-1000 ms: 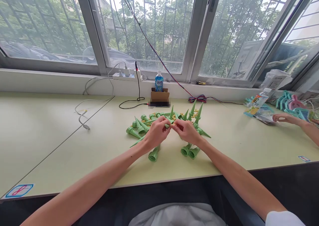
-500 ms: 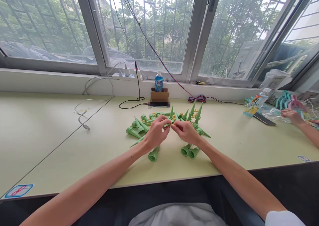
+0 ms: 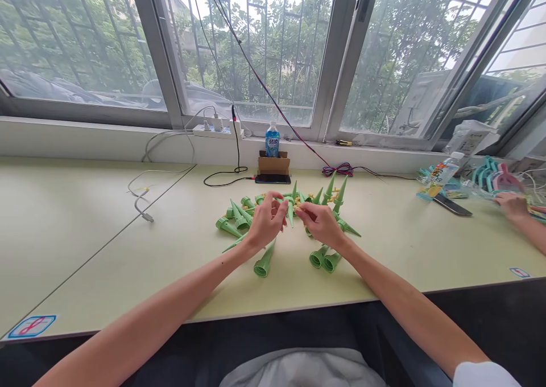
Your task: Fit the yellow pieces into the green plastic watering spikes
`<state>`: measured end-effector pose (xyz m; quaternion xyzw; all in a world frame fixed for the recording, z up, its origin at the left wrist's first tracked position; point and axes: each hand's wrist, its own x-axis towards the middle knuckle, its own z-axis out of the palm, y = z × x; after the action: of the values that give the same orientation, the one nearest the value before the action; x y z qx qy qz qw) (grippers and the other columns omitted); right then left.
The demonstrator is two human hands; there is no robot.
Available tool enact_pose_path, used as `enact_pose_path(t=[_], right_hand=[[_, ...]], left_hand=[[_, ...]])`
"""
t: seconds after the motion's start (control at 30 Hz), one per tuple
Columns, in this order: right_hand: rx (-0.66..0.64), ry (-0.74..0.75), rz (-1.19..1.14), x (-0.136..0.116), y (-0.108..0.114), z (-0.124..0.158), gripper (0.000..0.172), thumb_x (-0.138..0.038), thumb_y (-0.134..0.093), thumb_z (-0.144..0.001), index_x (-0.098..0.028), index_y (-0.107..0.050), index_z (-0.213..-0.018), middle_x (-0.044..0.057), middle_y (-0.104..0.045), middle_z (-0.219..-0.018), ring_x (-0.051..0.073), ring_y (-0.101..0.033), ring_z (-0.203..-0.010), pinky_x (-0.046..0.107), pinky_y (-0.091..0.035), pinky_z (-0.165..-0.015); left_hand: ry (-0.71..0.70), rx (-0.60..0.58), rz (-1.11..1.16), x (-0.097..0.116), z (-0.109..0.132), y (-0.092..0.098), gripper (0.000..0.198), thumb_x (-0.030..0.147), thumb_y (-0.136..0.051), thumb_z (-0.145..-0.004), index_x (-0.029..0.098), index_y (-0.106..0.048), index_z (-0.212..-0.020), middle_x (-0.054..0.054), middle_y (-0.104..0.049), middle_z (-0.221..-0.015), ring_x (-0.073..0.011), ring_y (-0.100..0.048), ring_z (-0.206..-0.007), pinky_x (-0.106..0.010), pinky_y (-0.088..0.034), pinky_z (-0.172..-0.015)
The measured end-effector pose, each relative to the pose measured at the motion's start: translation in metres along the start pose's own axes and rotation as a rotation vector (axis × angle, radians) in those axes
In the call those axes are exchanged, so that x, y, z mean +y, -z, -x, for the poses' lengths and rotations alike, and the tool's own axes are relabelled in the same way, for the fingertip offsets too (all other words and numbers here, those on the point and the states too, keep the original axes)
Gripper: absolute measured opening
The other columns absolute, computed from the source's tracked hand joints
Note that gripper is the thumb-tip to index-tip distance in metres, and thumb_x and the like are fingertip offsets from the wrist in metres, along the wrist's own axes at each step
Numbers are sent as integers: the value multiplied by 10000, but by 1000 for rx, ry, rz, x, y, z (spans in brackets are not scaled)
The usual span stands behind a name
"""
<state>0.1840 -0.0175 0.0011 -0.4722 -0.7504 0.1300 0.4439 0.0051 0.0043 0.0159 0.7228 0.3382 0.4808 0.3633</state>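
Note:
A green plastic watering spike (image 3: pixel 290 211) points downward between my hands, above the table. My left hand (image 3: pixel 268 221) is right beside it, thumb and forefinger curved but apart; whether a fingertip touches the spike is hard to see. My right hand (image 3: pixel 321 223) pinches a small yellow piece (image 3: pixel 297 207) at the spike's upper end, mostly covered by the fingers. Around both hands lie more green spikes, such as a spike (image 3: pixel 263 263) in front on the left and a pair of spikes (image 3: pixel 325 260) in front on the right. Several spikes stand upright behind, among yellow pieces (image 3: pixel 335 191).
At the back, a phone (image 3: pixel 273 178) leans by a cardboard box (image 3: pixel 273 164) near a blue bottle (image 3: pixel 272 141). Cables (image 3: pixel 341 169) run along the wall. On the right are a drink bottle (image 3: pixel 441 176), another phone (image 3: pixel 453 206) and another person's hand (image 3: pixel 512 206) near hangers.
My left fingers have loosened and drawn slightly left. The spike between my hands now hangs point down in plain view. The other person's hand has moved right.

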Motion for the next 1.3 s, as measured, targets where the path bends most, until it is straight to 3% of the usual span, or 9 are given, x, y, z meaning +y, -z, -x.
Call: enact_pose_path(t=[0.2,0.5,0.73,1.0,1.3], right_hand=[[-51,26,-16,-1,1,0,350,-430,-460,-983,-169,-615,-809,-11,-545,-635,105,-417,-548,238,-351,-563],[-45,66,10,2,3,-1,318,-350,-463,-985,-169,-604,-765,1,-575,-658,114,-471,-581,241,-370,-593],[-29,99,22,5,1,0,325,-325,-447,-983,-188,-493,-693,-18,-518,-602,108,-431,-538,241,-355,-582],[-2,97,15,5,2,1,342,-359,-396,-1001,-204,-400,-696,-47,-414,-559,101,-354,-512,240,-319,-555],[-3,89,11,5,2,1,330,-353,-396,-1002,-206,-408,-708,-48,-410,-565,103,-357,-519,240,-317,-557]], left_hand=[[46,-51,103,-3,-2,-1,369,525,-531,-910,193,-446,-1045,51,-557,-617,-126,-581,-477,-232,-474,-414],[83,-121,51,-1,-1,0,354,493,-482,-933,165,-478,-1066,18,-576,-666,-133,-587,-504,-247,-490,-443],[60,-184,20,-9,-2,2,353,499,-433,-959,188,-465,-1123,14,-568,-682,-129,-559,-528,-243,-477,-469],[-36,-189,-86,-7,-1,4,342,451,-424,-970,203,-440,-1205,-78,-614,-991,-101,-548,-588,-223,-462,-502],[-125,-190,-207,-5,0,5,310,392,-397,-987,219,-448,-1239,-81,-620,-1037,-97,-565,-610,-220,-461,-552]])
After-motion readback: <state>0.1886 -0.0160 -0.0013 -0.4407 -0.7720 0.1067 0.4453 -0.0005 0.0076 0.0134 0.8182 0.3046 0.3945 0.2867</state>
